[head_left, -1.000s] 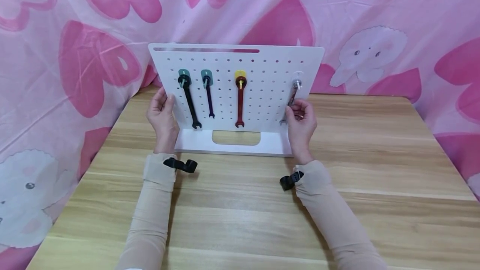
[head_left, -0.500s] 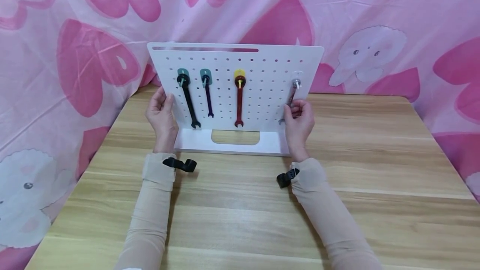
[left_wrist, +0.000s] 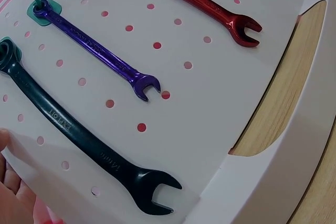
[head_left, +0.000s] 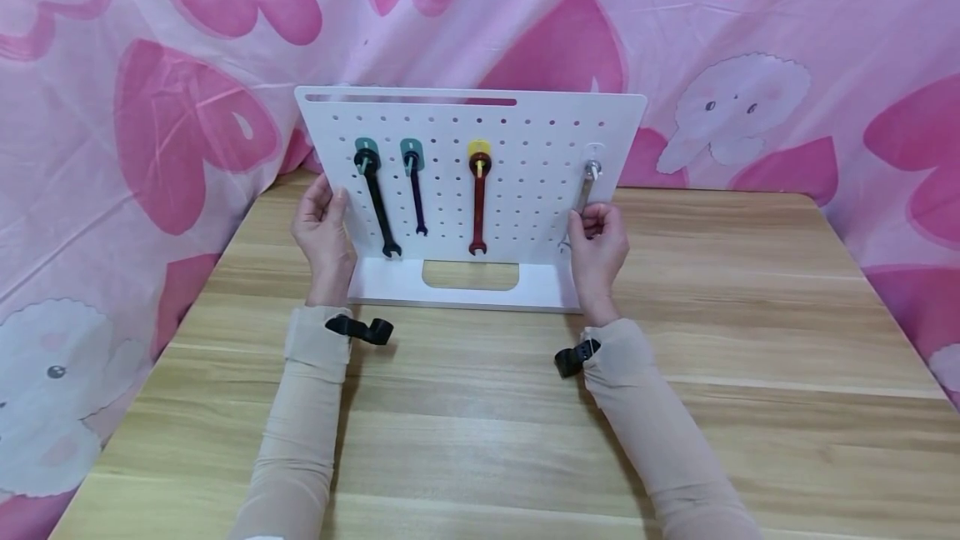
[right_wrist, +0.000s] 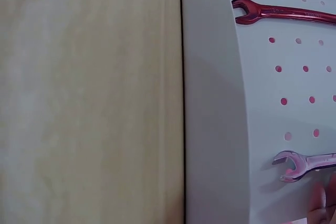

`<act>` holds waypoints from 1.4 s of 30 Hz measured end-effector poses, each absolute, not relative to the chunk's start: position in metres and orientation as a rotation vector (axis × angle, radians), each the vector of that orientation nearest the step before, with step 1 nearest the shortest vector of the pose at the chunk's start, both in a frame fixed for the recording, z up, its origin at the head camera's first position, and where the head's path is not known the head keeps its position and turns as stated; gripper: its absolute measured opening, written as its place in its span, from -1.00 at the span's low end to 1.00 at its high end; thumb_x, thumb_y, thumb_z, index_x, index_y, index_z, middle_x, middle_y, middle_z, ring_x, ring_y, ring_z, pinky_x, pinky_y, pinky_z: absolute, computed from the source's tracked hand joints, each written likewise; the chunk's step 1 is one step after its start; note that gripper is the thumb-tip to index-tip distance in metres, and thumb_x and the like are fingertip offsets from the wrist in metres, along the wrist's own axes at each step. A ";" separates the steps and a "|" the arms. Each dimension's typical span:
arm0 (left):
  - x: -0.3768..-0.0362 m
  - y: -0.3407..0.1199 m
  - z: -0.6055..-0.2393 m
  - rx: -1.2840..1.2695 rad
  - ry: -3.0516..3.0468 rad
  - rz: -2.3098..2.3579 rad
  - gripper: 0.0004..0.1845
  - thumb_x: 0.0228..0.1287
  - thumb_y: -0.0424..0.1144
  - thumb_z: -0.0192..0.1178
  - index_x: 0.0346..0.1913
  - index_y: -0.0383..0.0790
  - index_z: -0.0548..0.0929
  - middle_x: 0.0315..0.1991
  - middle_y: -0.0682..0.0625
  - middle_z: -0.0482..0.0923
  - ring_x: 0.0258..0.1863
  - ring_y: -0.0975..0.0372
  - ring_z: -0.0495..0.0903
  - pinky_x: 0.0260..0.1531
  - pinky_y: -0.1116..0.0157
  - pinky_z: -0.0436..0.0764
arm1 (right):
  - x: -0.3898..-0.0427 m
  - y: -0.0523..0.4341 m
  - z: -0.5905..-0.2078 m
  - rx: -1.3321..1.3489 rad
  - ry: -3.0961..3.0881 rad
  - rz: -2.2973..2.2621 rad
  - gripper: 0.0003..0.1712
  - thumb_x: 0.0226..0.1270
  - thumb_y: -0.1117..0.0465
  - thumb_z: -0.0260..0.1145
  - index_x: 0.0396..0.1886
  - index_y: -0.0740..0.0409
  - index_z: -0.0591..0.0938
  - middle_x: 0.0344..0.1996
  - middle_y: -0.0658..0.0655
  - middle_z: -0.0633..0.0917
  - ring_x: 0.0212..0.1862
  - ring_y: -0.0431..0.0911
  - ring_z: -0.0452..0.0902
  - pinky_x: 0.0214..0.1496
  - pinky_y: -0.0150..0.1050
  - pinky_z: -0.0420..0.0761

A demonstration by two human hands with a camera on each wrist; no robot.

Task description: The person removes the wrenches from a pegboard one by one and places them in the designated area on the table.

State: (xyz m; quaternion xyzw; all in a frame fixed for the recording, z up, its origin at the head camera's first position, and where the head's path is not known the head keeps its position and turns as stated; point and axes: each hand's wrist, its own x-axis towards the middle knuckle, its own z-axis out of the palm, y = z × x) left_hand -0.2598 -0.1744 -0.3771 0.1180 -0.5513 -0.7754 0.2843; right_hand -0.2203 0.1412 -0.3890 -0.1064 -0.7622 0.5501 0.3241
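Right hand (head_left: 600, 247) pinches the shank of the polished silver metal wrench (head_left: 587, 187), which hangs right of frame centre; left hand (head_left: 324, 238) grips the left edge of the white perforated board (head_left: 534, 253). Dark-green metal wrench (head_left: 379, 205), short purple metal wrench (head_left: 418, 200) and red metal wrench (head_left: 480, 208) hang left to centre; board stands on wood-grain bench (head_left: 465, 440).

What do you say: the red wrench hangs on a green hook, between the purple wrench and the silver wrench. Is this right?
Not green: the head view shows that the red wrench hangs on a yellow hook, between the purple wrench and the silver wrench.
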 end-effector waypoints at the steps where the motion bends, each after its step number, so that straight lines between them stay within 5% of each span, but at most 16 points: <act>1: -0.260 -0.174 -0.377 0.313 -1.473 -2.077 -0.70 0.13 -0.26 0.31 -0.03 -0.09 0.67 -0.08 -0.02 0.63 -0.10 0.23 0.54 0.01 0.37 0.50 | -0.220 0.141 -0.389 -0.280 -2.004 1.441 -0.82 0.26 0.24 0.29 -0.24 0.23 0.49 -0.35 0.04 0.55 -0.31 -0.23 0.44 -0.28 -0.49 0.49; 16: -0.259 -0.175 -0.380 0.316 -1.460 -2.086 -0.68 0.11 -0.24 0.32 -0.02 -0.09 0.67 -0.08 -0.02 0.63 -0.10 0.23 0.53 0.00 0.36 0.50 | -0.211 0.153 -0.390 -0.133 -2.001 1.588 -0.77 0.23 0.31 0.31 -0.18 0.38 0.54 -0.35 0.05 0.56 -0.31 -0.26 0.45 -0.28 -0.52 0.51; 25: -0.258 -0.174 -0.379 0.337 -1.500 -2.071 -0.68 0.13 -0.21 0.30 -0.01 -0.05 0.66 -0.06 0.00 0.61 -0.09 0.23 0.50 -0.02 0.37 0.46 | -0.198 0.163 -0.383 -0.147 -2.122 1.706 -0.78 0.28 0.24 0.28 -0.11 0.21 0.58 -0.32 -0.02 0.57 -0.27 -0.21 0.48 -0.27 -0.46 0.58; 35: -0.259 -0.174 -0.377 0.319 -1.475 -2.085 -0.67 0.10 -0.21 0.32 -0.02 -0.08 0.66 -0.06 -0.01 0.63 -0.08 0.23 0.54 0.01 0.37 0.49 | -0.191 0.170 -0.377 -0.074 -2.150 1.769 -0.78 0.27 0.39 0.25 -0.12 0.42 0.54 -0.38 0.00 0.57 -0.38 -0.29 0.50 -0.33 -0.43 0.64; 42: -0.260 -0.174 -0.376 0.319 -1.457 -2.099 -0.68 0.11 -0.24 0.31 -0.02 -0.09 0.66 -0.07 -0.01 0.63 -0.08 0.23 0.54 -0.02 0.37 0.48 | -0.181 0.174 -0.370 -0.009 -2.147 1.840 -0.77 0.26 0.43 0.24 -0.12 0.48 0.53 -0.47 -0.17 0.58 -0.42 -0.31 0.51 -0.36 -0.42 0.64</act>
